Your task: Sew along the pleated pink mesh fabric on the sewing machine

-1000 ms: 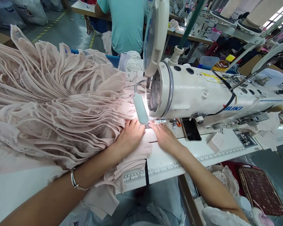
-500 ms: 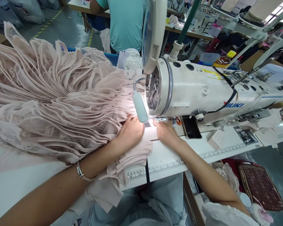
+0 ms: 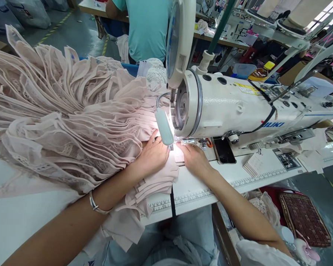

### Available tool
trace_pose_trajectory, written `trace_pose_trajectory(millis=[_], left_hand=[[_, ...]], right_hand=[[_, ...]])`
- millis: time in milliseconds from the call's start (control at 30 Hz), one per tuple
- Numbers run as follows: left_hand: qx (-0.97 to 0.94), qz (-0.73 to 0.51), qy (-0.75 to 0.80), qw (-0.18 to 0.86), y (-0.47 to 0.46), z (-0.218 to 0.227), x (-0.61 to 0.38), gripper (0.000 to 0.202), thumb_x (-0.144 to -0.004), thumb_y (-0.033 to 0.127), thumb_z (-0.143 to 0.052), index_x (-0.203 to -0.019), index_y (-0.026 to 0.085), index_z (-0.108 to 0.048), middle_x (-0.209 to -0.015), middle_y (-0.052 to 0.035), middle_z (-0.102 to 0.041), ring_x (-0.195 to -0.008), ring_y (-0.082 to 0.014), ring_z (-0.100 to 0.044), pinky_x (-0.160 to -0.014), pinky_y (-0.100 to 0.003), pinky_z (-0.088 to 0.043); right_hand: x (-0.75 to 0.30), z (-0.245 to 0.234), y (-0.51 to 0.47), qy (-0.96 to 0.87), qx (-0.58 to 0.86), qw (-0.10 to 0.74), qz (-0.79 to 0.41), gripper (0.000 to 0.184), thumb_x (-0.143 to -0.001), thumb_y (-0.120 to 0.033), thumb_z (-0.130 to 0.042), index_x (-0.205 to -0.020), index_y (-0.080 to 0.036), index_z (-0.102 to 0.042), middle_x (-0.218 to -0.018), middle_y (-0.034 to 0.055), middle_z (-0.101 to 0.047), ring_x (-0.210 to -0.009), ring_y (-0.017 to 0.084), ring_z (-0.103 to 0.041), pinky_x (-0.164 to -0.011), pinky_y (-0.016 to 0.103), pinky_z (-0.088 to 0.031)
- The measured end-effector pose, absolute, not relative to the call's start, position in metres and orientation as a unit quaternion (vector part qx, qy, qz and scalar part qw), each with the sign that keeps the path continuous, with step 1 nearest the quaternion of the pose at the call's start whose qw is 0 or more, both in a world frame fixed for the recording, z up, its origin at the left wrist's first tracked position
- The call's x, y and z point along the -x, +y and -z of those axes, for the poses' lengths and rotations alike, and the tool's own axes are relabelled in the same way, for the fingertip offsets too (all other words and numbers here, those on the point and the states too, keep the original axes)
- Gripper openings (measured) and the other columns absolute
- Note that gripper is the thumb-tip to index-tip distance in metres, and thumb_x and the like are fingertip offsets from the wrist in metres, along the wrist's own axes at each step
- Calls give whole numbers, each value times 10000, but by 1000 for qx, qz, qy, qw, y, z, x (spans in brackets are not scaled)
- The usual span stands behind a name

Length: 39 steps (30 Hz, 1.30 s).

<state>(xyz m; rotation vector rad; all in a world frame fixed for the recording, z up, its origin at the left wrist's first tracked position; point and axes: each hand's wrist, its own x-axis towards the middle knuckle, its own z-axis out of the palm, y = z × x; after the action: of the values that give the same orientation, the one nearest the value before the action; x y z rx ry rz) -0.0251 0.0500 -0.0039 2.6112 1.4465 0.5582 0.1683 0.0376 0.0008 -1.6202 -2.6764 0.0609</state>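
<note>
My left hand (image 3: 153,155) lies on pale pink fabric strips (image 3: 158,181) just left of the needle area, its fingers stretched out flat. A small pale pink fabric piece (image 3: 178,154) lies under the lit needle area. At its right edge my right hand (image 3: 195,158) is closed, thumb and forefinger pressed on it. Both hands work at the head of a white sewing machine (image 3: 219,105). The needle is hidden behind a small pale green lamp (image 3: 164,126). A large heap of pale pink lace-trimmed garments (image 3: 72,118) spreads left of my left hand.
A phone (image 3: 224,150) and orange-handled snips (image 3: 209,142) lie beneath the machine arm. Cards (image 3: 254,165) rest farther right. A ruler tape (image 3: 194,197) runs along the table's front edge. A round magnifier (image 3: 180,40) stands above the machine head. Another person (image 3: 147,29) sits beyond.
The left hand's fingers have spread and flattened on the fabric. The right hand has shifted slightly left, and the small pink piece shows more plainly between the hands.
</note>
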Motion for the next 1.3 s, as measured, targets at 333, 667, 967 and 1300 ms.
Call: trace_pose_trajectory(millis=[333,667,967,1300], left_hand=[[-853,-203,479,33,47,7,23,137,-930,168,-459,-945,175,-595,-932,-110,-693,-1063,-285,-640,-1075,-485,-441],[-845,-214,490,24,46,8,22,171,-931,173,-441,-996,179,-598,-965,-120,-703,-1073,-299,-640,-1054,-510,-450],[-844,-214,491,12,46,8,22,142,-921,165,-476,-987,173,-602,-964,-115,-702,-1071,-292,-639,-1039,-472,-463],[-848,-199,491,-17,46,5,21,170,-917,157,-483,-1018,153,-620,-990,-124,-692,-1069,-291,-622,-993,-441,-464]], right_hand=[[-168,-4,37,-854,518,-19,-48,580,-906,-29,-357,-1427,-195,-551,-1267,132,-676,-1007,251,-671,-872,369,-538],[-163,-10,39,-851,522,-41,-48,558,-913,-39,-342,-1405,-193,-553,-1051,125,-710,-865,247,-672,-767,354,-529],[-164,-11,40,-850,522,-42,-54,544,-924,-69,-361,-1420,-204,-538,-1091,119,-712,-900,255,-675,-793,362,-516],[-164,-10,41,-849,523,-28,-72,412,-979,-117,-361,-1288,-222,-612,-1169,114,-695,-995,273,-655,-902,403,-476]])
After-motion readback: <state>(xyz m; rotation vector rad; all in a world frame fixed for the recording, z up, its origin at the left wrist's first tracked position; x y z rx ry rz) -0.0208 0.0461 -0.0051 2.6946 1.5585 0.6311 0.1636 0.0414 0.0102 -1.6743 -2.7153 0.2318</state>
